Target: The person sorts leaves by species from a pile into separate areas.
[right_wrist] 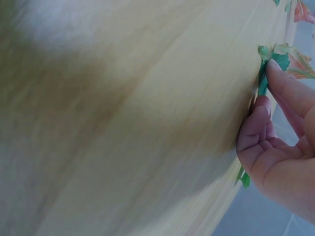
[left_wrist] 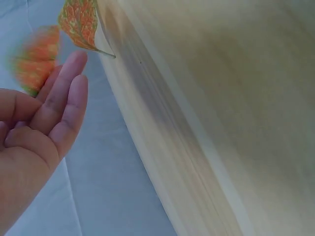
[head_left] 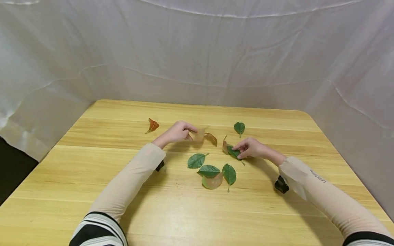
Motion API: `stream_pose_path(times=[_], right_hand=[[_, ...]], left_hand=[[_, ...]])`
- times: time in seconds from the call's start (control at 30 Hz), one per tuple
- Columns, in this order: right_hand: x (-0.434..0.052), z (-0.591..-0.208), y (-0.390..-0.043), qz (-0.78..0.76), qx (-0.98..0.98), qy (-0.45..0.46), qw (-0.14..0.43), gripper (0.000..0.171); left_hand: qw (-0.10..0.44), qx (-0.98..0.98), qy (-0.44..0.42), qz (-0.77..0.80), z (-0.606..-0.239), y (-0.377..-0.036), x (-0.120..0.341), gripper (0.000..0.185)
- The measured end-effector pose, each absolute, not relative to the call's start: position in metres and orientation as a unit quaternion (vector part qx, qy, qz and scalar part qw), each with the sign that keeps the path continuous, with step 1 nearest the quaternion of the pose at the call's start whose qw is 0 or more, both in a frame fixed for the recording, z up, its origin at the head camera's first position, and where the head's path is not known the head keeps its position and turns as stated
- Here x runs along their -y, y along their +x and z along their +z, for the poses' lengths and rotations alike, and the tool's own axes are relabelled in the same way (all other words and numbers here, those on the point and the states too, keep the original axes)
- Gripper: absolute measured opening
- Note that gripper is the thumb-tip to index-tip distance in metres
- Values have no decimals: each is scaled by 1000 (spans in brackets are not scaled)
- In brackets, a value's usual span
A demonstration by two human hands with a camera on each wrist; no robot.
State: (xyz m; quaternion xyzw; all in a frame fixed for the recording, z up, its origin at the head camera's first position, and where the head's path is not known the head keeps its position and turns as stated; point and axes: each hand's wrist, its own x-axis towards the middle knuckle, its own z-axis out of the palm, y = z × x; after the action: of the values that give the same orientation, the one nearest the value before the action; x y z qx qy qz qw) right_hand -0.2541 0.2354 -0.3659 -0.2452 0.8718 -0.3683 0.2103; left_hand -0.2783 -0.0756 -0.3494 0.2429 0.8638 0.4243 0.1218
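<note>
My left hand (head_left: 179, 131) pinches an orange leaf (left_wrist: 37, 59) at its edge. The leaf is motion-blurred and raised above the table in the left wrist view. Just right of it, a curled brown-orange leaf (head_left: 211, 138) lies on the wood. With thumb and fingers, my right hand (head_left: 251, 148) pinches a green leaf (head_left: 234, 152) close to the tabletop. A brownish leaf (head_left: 225, 146) shows beside that green leaf, partly hidden by it. In the right wrist view, the right fingertips (right_wrist: 270, 66) meet on the green leaf.
Nearer me lie three green leaves (head_left: 196, 161), one overlapping a round pale-orange leaf (head_left: 212, 181). Another green leaf (head_left: 239, 127) is behind the right hand. A red-orange leaf (head_left: 152, 125) lies to the left. White cloth (head_left: 197, 61) hangs behind the wooden table (head_left: 172, 212).
</note>
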Motion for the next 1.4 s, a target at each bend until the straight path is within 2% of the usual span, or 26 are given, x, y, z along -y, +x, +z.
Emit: stream_pose_path(times=[0.13,0.37,0.63,0.83,0.93,1.0,1.2,1.4], right_hand=[[-235,-366,-254,-369,-873,-240,212,33],[-236,-365,-254,-368,-873,-242,211,33],[-236,-364,-254,-371,-872,-239,213,33],[-236,-365,-254,-370,-871,-240,215,33],[-237,-365,-253,-371,-870,-241,215,33],[-236,-365,-253,-370,-871,-243,213,33],[-236,-364,-252,-370,-872,-241,210,32],[-236,-364,-252,-371,-872,-237,212,33]], left_hand=[[121,-858,248,433,-348,-278,77,35],[35,-875,253,411,-349,-278,80,20],[48,-874,259,408,-345,-278,80,1],[23,-876,270,398,-348,-278,79,4],[17,-874,259,412,-348,-278,79,22],[18,-873,250,418,-347,-278,79,27],[14,-871,258,417,-347,-279,81,6],[34,-872,250,419,-347,-278,84,8]])
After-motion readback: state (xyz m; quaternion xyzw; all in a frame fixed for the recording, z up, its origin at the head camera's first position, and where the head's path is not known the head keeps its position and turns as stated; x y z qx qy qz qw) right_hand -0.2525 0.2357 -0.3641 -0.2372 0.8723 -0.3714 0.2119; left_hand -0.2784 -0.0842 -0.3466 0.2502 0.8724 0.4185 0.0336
